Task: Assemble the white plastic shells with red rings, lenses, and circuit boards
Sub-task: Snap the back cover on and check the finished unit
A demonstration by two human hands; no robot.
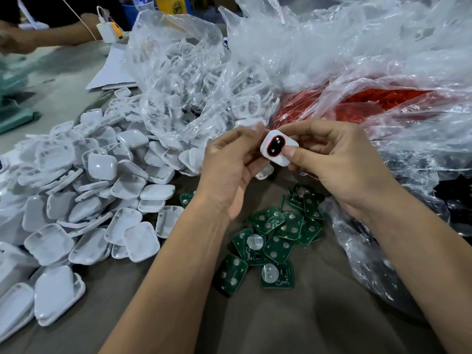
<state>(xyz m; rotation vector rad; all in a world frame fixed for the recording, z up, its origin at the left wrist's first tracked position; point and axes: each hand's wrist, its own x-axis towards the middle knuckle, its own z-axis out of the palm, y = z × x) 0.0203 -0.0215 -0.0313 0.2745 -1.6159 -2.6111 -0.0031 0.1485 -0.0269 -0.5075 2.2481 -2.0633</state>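
Just right of the frame's centre, both hands meet around one small white rounded-square plastic shell [279, 147] whose face carries a red oval ring around a dark lens. The right hand [339, 159] pinches it, thumb pressed on the shell's lower right edge and fingers curled behind its upper side. The left hand [229, 162] curls its fingers against the shell's left side; its fingertips there are blurred, so how firmly it grips cannot be told.

Directly below the hands, a loose scatter of green square circuit boards [270, 238] lies on the brown table surface [293, 323]. A large heap of empty white plastic shell halves [97, 190] fills the left of the frame. Above the hands, a crumpled clear plastic bag [184, 80] holds more white parts, and to the upper right another clear bag [378, 100] holds a mass of red rings. In the upper left corner, another person's arm [51, 37] rests near a white charger block [108, 30].
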